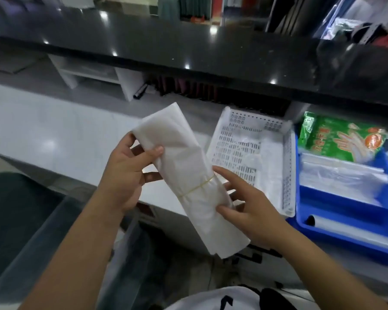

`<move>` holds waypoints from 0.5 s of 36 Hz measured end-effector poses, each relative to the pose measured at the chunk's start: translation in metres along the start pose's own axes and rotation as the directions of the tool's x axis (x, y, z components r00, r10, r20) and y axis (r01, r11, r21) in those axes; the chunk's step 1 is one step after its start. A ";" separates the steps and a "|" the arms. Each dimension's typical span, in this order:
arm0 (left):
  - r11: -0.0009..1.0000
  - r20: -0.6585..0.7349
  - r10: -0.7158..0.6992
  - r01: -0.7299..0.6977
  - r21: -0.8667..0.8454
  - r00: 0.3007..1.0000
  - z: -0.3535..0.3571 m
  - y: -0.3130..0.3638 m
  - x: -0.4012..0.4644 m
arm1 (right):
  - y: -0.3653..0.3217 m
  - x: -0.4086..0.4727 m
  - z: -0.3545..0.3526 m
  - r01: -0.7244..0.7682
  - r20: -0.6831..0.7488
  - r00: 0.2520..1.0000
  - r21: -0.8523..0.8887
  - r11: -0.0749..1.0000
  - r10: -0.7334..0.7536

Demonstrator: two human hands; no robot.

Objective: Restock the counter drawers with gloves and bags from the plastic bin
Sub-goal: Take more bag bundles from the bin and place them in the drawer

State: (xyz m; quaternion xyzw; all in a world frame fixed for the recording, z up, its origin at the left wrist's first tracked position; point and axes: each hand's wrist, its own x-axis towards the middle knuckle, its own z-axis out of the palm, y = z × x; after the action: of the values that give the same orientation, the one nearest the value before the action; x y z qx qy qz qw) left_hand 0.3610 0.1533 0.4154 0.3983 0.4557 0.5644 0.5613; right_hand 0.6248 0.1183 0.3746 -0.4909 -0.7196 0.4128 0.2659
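Note:
A long bundle of white plastic bags (184, 166), tied with a yellow rubber band, is held at a slant in front of me. My left hand (126, 175) grips its upper half, thumb on top. My right hand (249, 209) holds the lower half near the rubber band, fingers curled around it. To the right sits a blue plastic bin (336, 211) holding a green pack of gloves (338, 139), clear plastic bags (341, 175) and a roll (349, 229). A white perforated basket (287, 166) stands beside the bin.
A black glossy countertop (166, 48) runs across the back above a white lower work surface (54, 135). White shelf compartments (92, 72) sit under the counter at left. A dark chair or bin (20, 209) is at lower left.

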 end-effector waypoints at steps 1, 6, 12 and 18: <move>1.000 0.004 -0.011 0.011 0.023 1.000 0.017 -0.003 0.008 | 0.009 -0.001 -0.012 -0.016 -0.012 1.000 0.005 1.000 0.016; 0.994 0.007 -0.051 0.050 0.101 0.999 0.085 -0.017 0.047 | 0.048 0.000 -0.065 -0.033 -0.055 0.998 0.032 0.999 0.035; 0.974 -0.073 -0.100 0.112 0.199 0.992 0.140 -0.025 0.091 | 0.083 0.016 -0.099 -0.025 -0.082 0.996 0.059 0.998 0.030; 0.929 -0.106 -0.171 0.196 0.314 0.980 0.161 -0.033 0.139 | 0.096 0.046 -0.109 -0.129 -0.076 0.987 0.151 0.980 0.142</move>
State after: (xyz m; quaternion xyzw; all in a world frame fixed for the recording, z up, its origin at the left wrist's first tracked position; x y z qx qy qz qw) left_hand 0.5176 0.3014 0.4185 0.4184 0.5982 0.4421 0.5212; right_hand 0.7398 0.2145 0.3474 -0.5354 -0.6404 0.4597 0.3030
